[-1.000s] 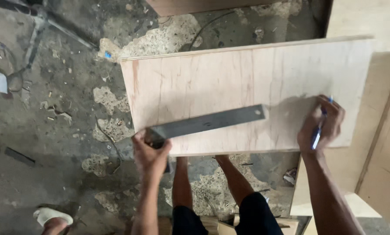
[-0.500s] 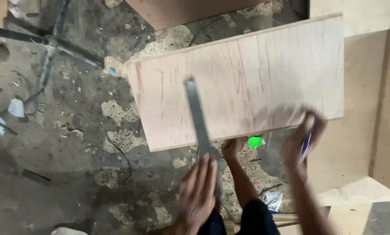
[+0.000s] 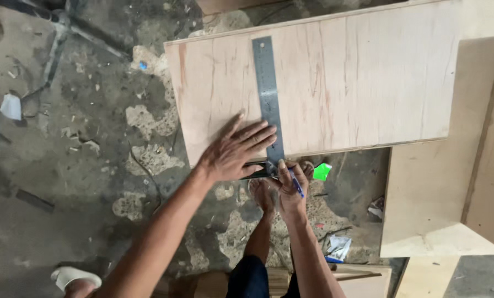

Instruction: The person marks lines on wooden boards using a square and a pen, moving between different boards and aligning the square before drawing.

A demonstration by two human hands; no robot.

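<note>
Plywood board across floor, steel square upright on it. Left hand flat, fingers spread, pinning blade. Right hand gripping blue pen at near edge. Risk: blade slipping under uneven pressure, skewing line.

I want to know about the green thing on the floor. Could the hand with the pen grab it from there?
Probably yes. The right hand holding the blue pen is just beside the green scrap, with nothing between them, though the pen fills its fingers.
</note>
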